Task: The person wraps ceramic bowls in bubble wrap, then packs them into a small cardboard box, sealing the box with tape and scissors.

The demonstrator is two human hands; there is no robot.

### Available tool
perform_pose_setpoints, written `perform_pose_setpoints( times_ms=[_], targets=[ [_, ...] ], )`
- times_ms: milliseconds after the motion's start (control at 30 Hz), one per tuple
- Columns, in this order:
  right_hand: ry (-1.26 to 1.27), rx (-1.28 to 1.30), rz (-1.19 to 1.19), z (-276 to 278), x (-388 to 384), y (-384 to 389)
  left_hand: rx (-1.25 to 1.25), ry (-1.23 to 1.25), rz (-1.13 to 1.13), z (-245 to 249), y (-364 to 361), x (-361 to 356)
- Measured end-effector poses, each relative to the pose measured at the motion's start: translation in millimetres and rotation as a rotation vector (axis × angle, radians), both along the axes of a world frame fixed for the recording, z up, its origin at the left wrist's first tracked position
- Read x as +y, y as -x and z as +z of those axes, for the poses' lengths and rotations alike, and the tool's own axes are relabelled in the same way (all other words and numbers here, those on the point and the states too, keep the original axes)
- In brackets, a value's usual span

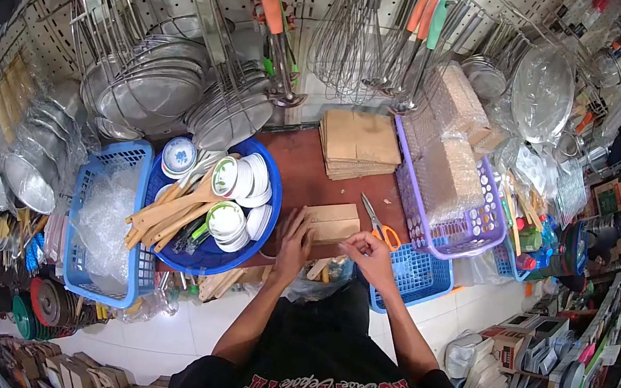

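Observation:
A small brown cardboard box (332, 223) lies on the dark red table in front of me. My left hand (293, 246) grips the left end of this box, fingers along its side. At the box's right front corner, my right hand (370, 256) has thumb and fingers pinched together; whatever is between them is too small to make out. Scissors (380, 225) with orange handles lie just beyond my right hand, blades pointing away from me. Behind the box sits a stack of flat brown cardboard pieces (360, 143).
Left stands a blue basin (269, 234) of bowls and wooden spatulas, beside a light-blue basket (120, 296) of bubble wrap. Right, a purple basket (431, 247) holds bubble-wrapped boxes, above a lower blue basket (417, 278). Whisks (345, 51), ladles and strainers (151, 86) hang behind.

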State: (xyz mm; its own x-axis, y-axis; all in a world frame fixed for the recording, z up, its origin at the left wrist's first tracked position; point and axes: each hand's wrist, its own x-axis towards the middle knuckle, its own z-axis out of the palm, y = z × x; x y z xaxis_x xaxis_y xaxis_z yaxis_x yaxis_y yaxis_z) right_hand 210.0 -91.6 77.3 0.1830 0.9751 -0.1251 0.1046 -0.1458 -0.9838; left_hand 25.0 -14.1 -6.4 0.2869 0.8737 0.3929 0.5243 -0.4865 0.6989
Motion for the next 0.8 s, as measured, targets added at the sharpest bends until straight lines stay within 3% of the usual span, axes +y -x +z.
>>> perform_pose_setpoints(
  times_ms=[133, 233, 333, 533, 800],
  targets=[
    [-0.026, -0.164, 0.058, -24, 30, -5, 0.025, -0.074, 0.018, -6, -2, 3],
    [-0.199, -0.317, 0.085, -27, 50, -4, -0.026, -0.066, 0.012, -11, -5, 3],
    [-0.048, -0.361, 0.108, -33, 63, -7, -0.066, -0.041, 0.013, -5, -8, 2],
    [-0.007, -0.398, 0.11, -54, 74, -11, -0.048, -0.04, -0.021, 1, -6, 0],
    [-0.052, -0.241, 0.17, -53, 73, -15, -0.029, -0.003, -0.06, 2, -6, 0]
  ],
)
